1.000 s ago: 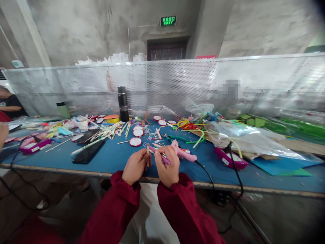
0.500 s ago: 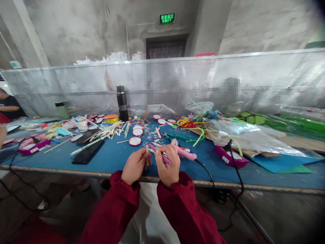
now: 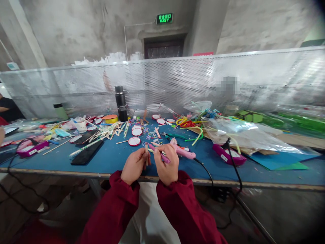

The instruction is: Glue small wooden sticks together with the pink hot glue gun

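Note:
Over the front edge of the table, my left hand [image 3: 134, 165] is closed around a small wooden stick [image 3: 146, 149] that stands nearly upright between thumb and fingers. A pink-purple marker [image 3: 164, 158] sits in my right hand [image 3: 167, 163], gripped like a pen, its tip end pointing at the wooden stick. Whether the tip touches the wood I cannot tell. Just beyond my right hand lies a pink glue gun [image 3: 185, 152] with a black cord. Round white discs with red rims [image 3: 134, 141] lie beyond my left hand.
On the blue table [image 3: 114, 162] lie a black phone [image 3: 86, 154], a heap of wooden sticks [image 3: 114, 128], green-handled pliers [image 3: 177, 136] and a purple box [image 3: 228, 155] with a cord. A black bottle [image 3: 121, 103] stands by the perforated screen [image 3: 167, 84]. Plastic bags [image 3: 254, 135] cover the right side.
The whole view has shifted slightly, so things on the table appear a little further left. Both hands keep their grip, with the marker still held near the stick.

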Tool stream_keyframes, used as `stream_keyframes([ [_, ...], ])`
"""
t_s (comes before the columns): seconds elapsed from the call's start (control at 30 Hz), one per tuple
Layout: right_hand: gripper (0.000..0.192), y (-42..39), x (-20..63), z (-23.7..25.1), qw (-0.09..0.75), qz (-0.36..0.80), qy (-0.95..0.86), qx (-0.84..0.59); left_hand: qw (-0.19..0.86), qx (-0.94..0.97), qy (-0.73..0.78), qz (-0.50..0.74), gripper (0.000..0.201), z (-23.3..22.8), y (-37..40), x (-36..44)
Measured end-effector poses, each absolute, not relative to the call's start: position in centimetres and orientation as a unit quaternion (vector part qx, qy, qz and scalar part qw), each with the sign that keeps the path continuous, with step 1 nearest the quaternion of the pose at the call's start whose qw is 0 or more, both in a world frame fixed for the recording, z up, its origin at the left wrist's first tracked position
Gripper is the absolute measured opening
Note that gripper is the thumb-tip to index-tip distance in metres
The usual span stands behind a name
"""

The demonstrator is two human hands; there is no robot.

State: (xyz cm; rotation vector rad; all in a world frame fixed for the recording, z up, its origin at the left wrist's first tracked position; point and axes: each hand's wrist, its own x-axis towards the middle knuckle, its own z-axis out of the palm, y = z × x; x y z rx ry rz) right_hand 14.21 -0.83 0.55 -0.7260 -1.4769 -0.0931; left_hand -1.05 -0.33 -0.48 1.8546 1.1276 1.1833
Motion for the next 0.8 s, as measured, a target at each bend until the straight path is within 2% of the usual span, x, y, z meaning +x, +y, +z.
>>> stream_keyframes([
  [0.8,0.02,-0.74,14.13,0.51,0.682,-0.041,-0.658,-0.317,0.319,0.716,0.44,0.439,0.035,-0.12,-0.66,-0.92],
])
